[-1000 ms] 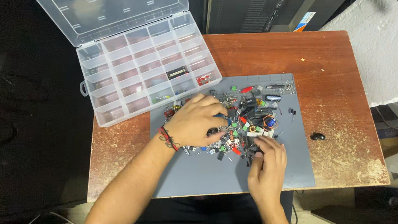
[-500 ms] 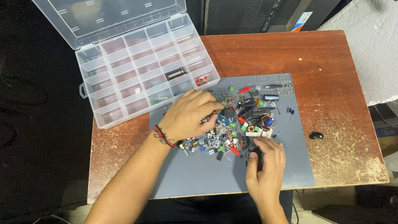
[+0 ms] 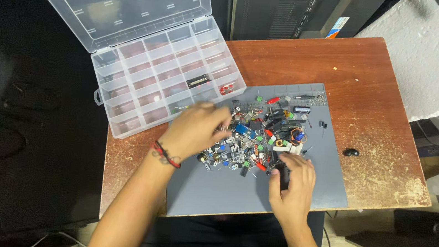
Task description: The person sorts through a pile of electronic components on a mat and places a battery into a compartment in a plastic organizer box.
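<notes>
Left hand (image 3: pixel 196 129), fingers curled narrow, rests on the near-left edge of the component pile (image 3: pixel 259 137) on the grey mat (image 3: pixel 211 192); right hand (image 3: pixel 293 185) pinches a small black part (image 3: pixel 284 177) just below it.

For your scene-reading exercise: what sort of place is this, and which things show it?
Probably a home electronics hobby bench: a heap of small electronic components on a grey work mat, a clear compartment organiser box, and a worn wooden table.
</notes>
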